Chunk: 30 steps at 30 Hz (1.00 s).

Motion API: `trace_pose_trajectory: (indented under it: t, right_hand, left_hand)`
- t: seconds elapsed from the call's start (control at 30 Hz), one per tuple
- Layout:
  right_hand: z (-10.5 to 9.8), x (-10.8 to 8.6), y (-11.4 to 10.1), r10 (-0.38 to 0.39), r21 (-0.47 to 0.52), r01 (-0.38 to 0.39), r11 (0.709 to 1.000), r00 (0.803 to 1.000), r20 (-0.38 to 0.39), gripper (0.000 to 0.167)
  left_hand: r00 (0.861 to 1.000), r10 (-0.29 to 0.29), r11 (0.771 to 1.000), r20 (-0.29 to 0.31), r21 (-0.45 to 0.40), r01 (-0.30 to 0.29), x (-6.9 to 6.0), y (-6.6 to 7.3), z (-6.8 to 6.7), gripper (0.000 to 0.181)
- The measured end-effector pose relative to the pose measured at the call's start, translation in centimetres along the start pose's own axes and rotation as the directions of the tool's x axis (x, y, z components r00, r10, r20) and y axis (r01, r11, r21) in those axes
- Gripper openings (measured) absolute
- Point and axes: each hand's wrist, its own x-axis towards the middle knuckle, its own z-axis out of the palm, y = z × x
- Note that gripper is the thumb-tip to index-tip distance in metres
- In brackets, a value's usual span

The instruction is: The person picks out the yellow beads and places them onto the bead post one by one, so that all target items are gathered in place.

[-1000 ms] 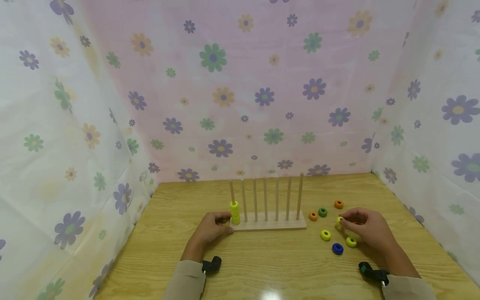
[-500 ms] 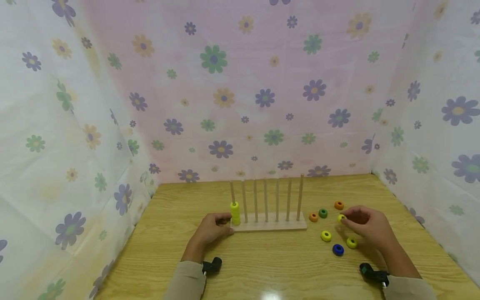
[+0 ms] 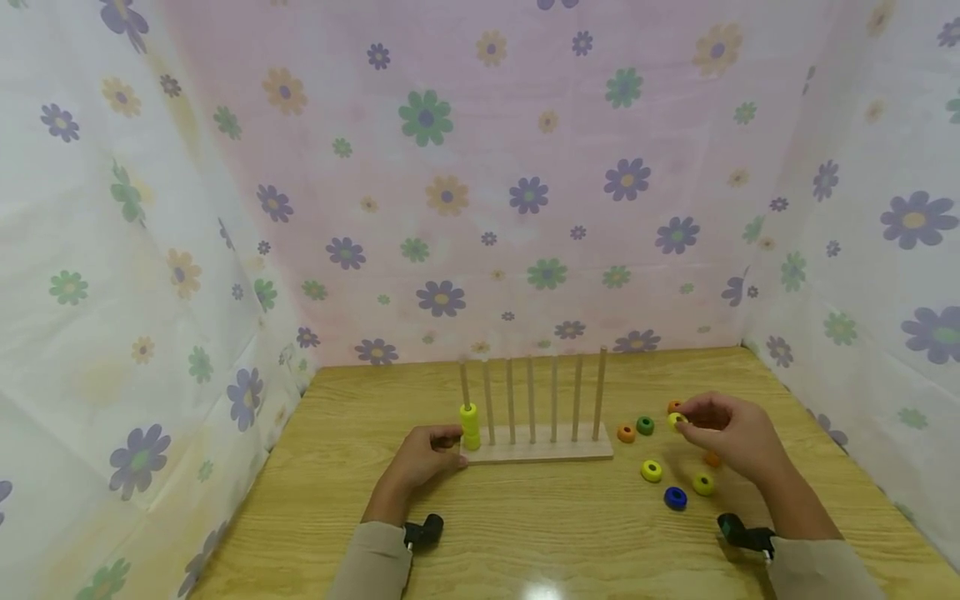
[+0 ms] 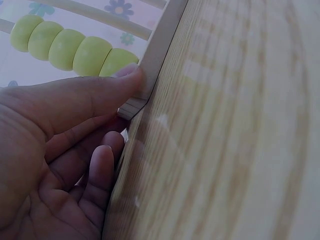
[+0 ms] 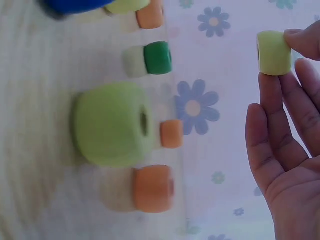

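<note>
A wooden peg stand (image 3: pixel 536 451) with a row of upright pegs is on the table. Several yellow beads (image 3: pixel 469 427) are stacked on its leftmost peg. My left hand (image 3: pixel 426 457) grips the left end of the stand's base, the thumb on its edge in the left wrist view. At the right, my right hand (image 3: pixel 742 437) pinches a yellow bead (image 5: pixel 274 53) between thumb and fingertips, raised off the table. Around that hand lie two loose yellow beads (image 3: pixel 651 471), a blue bead (image 3: pixel 676 498), a green bead (image 3: pixel 645 426) and orange beads (image 3: pixel 626 433).
The wood-grain table (image 3: pixel 547 517) is enclosed by flower-patterned cloth (image 3: pixel 510 167) at the back and both sides. Another orange bead (image 3: pixel 712 458) lies partly hidden beneath the right hand, and one more orange bead (image 3: pixel 674 407) sits behind the held bead.
My right hand has lifted the yellow bead up from the table and slightly away from me, uncovering an orange bead beneath. The left hand and the peg stand have stayed still.
</note>
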Motion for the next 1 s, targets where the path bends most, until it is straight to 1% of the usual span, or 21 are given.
trace_pose_trajectory:
  t: [0.03,0.17,0.4,0.8,1.0]
  right_hand:
    - [-0.1,0.1,-0.2,-0.007,-0.004,0.007,1.000,1.000,0.002,0.022]
    - [-0.7,0.5,-0.8,-0.028,-0.030,0.028,0.999,1.000,0.003,0.019]
    - [-1.4,1.2,-1.6,-0.028,-0.068,0.029,0.997,0.999,0.015,0.021]
    - [-1.0,2.1,-3.2,-0.087,-0.057,0.088,0.994,0.996,0.012,0.021]
    - [-0.7,2.6,-4.4,-0.153,-0.059,0.152,0.987,0.988,-0.009,0.018]
  left_hand:
    - [1.000,-0.005,1.000,-0.001,-0.002,0.005,0.0,0.0,0.0,0.053]
    - [1.000,0.005,1.000,0.001,-0.012,-0.005,0.1,-0.3,0.0,0.053]
    - [1.000,0.011,1.000,0.002,-0.007,-0.011,0.2,-0.3,0.0,0.053]
    - [1.000,0.003,1.000,0.005,-0.016,-0.003,0.0,-0.2,-0.1,0.052]
    - [1.000,-0.005,1.000,0.003,-0.021,0.005,0.0,-0.3,-0.1,0.052]
